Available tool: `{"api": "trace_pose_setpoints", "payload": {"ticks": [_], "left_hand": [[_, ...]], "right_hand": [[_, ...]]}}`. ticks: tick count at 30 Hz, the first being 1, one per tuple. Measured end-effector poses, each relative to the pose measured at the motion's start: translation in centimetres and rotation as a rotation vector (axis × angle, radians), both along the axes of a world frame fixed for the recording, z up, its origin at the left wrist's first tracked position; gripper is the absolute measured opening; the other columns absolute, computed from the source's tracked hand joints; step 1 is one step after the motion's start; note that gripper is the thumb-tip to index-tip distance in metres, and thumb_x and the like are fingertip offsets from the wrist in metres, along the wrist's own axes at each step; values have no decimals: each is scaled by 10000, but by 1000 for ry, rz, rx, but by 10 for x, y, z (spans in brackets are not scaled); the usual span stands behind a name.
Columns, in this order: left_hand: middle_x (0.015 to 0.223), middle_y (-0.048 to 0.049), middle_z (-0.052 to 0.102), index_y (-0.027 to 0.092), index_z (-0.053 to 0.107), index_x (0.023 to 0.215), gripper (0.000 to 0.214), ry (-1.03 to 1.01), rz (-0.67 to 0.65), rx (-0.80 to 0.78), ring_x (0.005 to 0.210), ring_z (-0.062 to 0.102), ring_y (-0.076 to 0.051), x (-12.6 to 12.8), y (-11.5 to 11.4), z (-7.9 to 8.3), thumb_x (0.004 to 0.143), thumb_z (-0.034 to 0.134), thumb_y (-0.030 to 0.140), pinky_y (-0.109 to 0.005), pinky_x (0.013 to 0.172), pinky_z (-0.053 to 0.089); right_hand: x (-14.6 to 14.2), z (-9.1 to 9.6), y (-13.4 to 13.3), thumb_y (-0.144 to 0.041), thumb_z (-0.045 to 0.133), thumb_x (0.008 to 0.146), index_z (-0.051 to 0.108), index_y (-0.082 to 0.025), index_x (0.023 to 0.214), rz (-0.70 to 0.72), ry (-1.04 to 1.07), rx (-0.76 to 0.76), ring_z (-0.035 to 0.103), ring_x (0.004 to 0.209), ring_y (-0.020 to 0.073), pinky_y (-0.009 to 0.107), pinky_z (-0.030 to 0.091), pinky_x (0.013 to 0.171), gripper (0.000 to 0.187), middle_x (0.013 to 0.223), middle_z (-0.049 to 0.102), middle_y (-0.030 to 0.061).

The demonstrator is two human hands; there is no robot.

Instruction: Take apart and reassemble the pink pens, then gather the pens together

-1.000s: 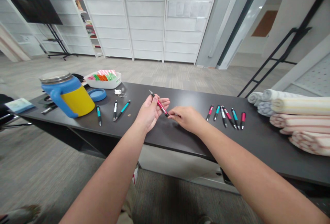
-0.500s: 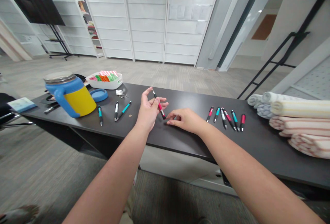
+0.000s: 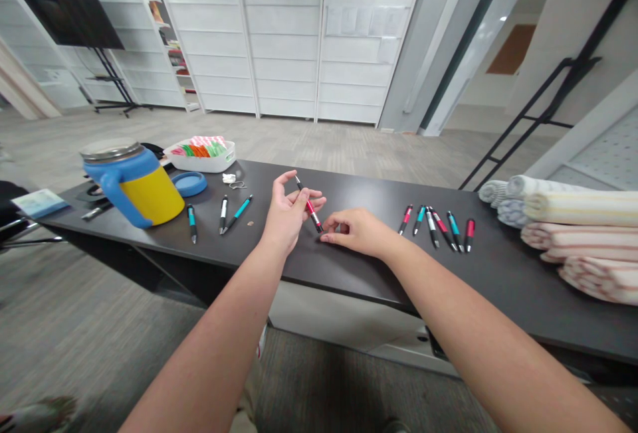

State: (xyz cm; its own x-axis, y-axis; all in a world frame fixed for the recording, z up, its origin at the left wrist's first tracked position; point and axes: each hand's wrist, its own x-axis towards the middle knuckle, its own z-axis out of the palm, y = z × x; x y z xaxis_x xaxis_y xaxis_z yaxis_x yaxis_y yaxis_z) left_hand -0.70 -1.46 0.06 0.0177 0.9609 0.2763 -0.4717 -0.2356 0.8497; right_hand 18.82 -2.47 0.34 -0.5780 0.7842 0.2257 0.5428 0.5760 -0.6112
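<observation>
My left hand [image 3: 288, 212] holds a red and black pen [image 3: 310, 206] above the dark table [image 3: 349, 257], pinched between thumb and fingers with its tip pointing up and away. My right hand [image 3: 355, 230] rests on the table just right of the pen's lower end, fingers curled down and touching the surface; whether it pinches a small part I cannot make out. Three pens [image 3: 222, 212] lie to the left of my hands. A row of several pens [image 3: 438, 224] in red, teal and black lies to the right.
A yellow jug with blue handle and metal lid [image 3: 133, 182] stands at the table's left, beside a blue lid [image 3: 189, 183] and a white tray of coloured items [image 3: 202, 151]. Rolled towels [image 3: 573, 227] are stacked at the right. White cabinets line the back wall.
My right hand let go of the pen's lower end and dropped to the table. My left hand raised the pen a little and opened its thumb outward.
</observation>
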Motion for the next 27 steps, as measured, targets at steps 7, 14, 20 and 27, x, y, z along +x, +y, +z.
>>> {"api": "trace_pose_setpoints", "payload": {"ticks": [7,14,20,27], "left_hand": [[940,-18,772,303,387,1383,650,-17,13,-14,900,788,-216,0,-1,0,885,801,358,-485,990,589],[987,-35,788,334,328,1492,809,-14,53,-13,960,786,-226,0,2,-2,859,832,341,-473,1007,579],[1180,-106,780,249,508,1296,515,-74,-65,-51,1140,747,-242,1,2,-2,882,808,318,-489,1097,519],[1284,-173,744,159,648,1172,269,-146,-200,-101,1221,714,-259,1,0,1,966,707,321,-463,1129,487]], "right_hand": [[-3,0,-2,-455,739,924,744,-193,908,11,47,-14,533,591,101,246,376,612,263,747,703,-13],[-5,2,-4,-395,673,962,749,-195,957,-1,51,5,569,624,117,256,412,644,214,763,716,-1],[-8,-2,-3,-506,636,979,729,-195,1004,-14,84,-87,603,667,132,260,443,647,325,817,729,16],[-16,-6,-1,-622,519,1007,625,-201,980,1,468,-459,429,485,95,244,386,489,436,649,492,-64]]}}
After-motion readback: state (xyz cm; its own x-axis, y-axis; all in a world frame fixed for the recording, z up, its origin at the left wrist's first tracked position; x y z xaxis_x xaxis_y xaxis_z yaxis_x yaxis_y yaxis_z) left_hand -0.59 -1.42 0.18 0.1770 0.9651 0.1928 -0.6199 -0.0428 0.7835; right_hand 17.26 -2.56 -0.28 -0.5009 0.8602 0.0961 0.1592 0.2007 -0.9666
